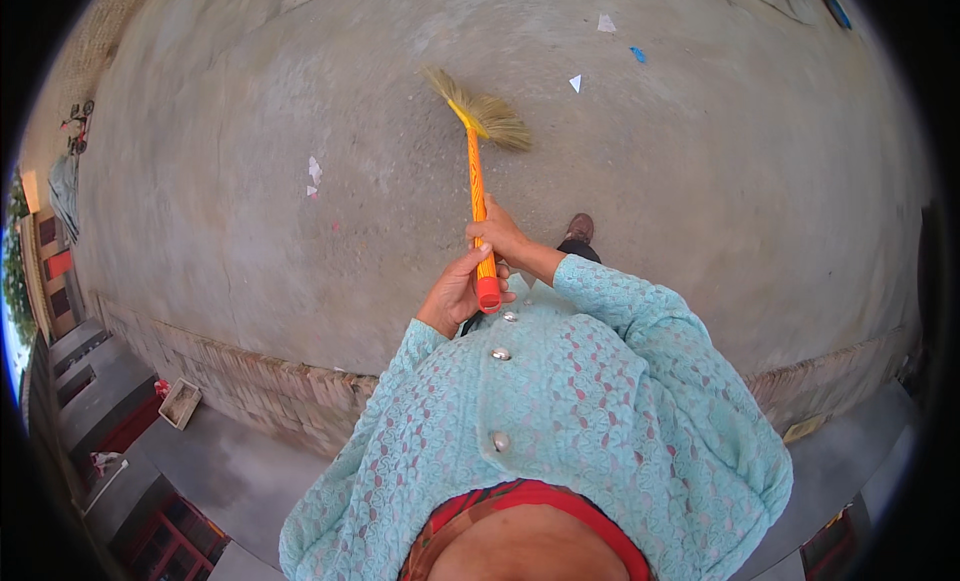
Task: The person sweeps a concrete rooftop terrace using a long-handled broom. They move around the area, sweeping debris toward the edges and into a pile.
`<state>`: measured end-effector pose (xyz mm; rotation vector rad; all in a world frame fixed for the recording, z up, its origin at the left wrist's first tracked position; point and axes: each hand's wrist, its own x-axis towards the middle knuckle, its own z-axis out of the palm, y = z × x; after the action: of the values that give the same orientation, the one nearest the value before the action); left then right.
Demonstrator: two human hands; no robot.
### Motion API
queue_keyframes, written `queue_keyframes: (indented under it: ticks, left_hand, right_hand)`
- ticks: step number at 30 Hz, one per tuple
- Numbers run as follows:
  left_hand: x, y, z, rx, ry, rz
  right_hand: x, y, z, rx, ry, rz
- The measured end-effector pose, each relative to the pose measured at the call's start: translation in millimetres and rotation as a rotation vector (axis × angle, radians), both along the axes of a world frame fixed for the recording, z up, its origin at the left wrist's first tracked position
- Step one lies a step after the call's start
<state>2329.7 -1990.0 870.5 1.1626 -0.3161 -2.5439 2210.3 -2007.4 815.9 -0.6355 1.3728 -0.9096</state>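
Observation:
A broom [476, 171] with an orange handle, a red end cap and straw-coloured bristles reaches out in front of me, its bristles low over or on the grey concrete. My right hand [499, 233] grips the handle partway down. Nearer my body, my left hand [460, 289] is wrapped round the upper end, just by the red cap. Both sleeves are light blue lace. Scraps lie about on the ground: a white triangular piece [575, 83] and a blue bit [638, 54] beyond the bristles to the right, and pale paper scraps [314, 171] to the left.
One brown shoe [580, 227] shows beside my right forearm. A low brick edge [260, 379] runs behind me across both sides. At the left stand a covered grey-green object [63, 196] and a small bike-like thing [77, 126]; a shallow box [180, 403] sits lower left.

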Motion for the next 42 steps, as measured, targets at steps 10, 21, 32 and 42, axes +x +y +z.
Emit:
queue_keyframes:
  ticks: [10, 21, 32, 42]
  left_hand:
    - [54.2, -14.5, 12.9, -0.146, -0.107, -0.048]
    - [-26.4, -29.5, -0.8, -0.012, 0.106, -0.397]
    - [-99.2, -53.9, -72.0, 0.083, -0.069, -0.380]
    - [-74.4, -69.8, 6.0, -0.086, -0.266, -0.150]
  right_hand:
    - [-49.2, 19.0, -5.3, -0.053, -0.233, 0.159]
    - [-217.0, 213.9, -80.2, 0.394, 0.090, -0.595]
    - [-235.1, 262.9, -87.0, 0.465, -0.091, -0.730]
    - [-306.1, 276.0, -110.0, 0.498, -0.124, -0.733]
